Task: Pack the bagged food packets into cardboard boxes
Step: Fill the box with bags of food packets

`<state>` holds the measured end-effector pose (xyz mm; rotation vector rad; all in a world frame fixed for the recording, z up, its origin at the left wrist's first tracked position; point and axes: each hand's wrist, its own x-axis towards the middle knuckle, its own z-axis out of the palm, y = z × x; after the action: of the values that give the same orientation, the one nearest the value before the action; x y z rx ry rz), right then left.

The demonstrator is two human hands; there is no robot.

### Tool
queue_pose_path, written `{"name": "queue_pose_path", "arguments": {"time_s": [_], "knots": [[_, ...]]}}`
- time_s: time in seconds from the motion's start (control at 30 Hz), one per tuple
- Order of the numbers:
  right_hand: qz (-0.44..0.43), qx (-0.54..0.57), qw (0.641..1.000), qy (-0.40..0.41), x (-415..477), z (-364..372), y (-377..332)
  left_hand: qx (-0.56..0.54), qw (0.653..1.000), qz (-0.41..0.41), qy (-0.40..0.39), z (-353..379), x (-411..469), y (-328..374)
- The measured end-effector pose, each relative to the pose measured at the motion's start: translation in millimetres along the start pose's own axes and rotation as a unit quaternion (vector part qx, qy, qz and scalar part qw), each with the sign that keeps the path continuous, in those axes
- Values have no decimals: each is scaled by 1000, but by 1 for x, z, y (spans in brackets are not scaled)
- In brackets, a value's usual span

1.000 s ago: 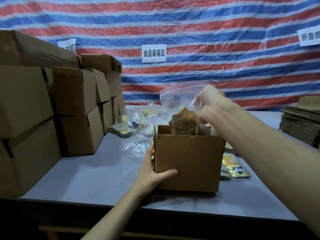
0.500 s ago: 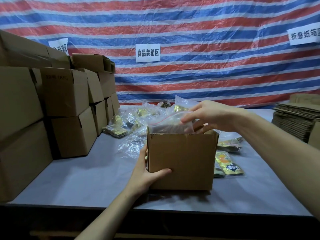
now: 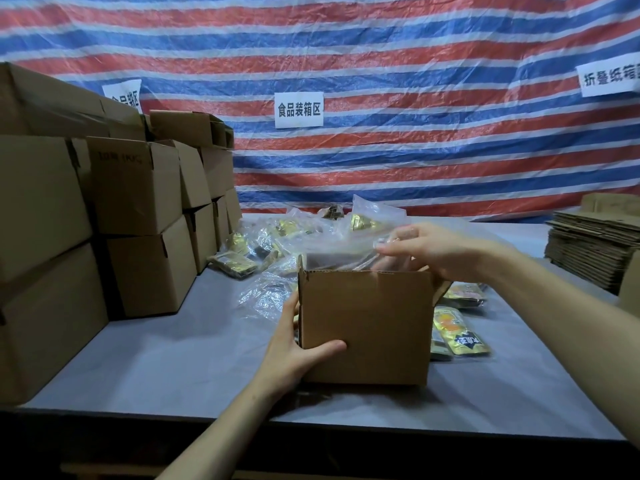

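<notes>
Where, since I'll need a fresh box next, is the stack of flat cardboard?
Head view: the stack sits at the table's far right edge, right of the open box and loose packets.

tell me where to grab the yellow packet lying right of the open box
Pinch the yellow food packet by its near right corner, coming from the right: it lies flat on the table, its left edge close against the open cardboard box, so only those edges look free.
</notes>
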<state>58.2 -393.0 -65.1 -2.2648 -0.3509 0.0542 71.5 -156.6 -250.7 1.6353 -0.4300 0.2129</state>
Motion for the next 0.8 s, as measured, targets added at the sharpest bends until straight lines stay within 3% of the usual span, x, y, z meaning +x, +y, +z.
{"name": "queue_pose_path", "arguments": {"time_s": [0.1, 0.33, 0.5, 0.6, 0.7, 0.8], "knots": [[-35, 52, 998, 32, 0, 0, -6, -3, 1000, 1, 1, 0, 0, -1], [58, 147, 983, -90, -2, -5, -10, 10, 1000, 12, -5, 0, 1, -3], [131, -95, 987, 25, 5, 9, -5, 14, 1000, 21, -7, 0, -1, -1], [147, -141, 976, 74, 6, 17, -7, 16, 999, 27, -5, 0, -1, 1], [126, -217, 960, 123, 2, 20, -16, 17, 999, 30, -7, 0, -2, 2], [43, -305, 918, 250, -3, 25, -24, 14, 999, 28, -6, -1, -2, 1]]}}
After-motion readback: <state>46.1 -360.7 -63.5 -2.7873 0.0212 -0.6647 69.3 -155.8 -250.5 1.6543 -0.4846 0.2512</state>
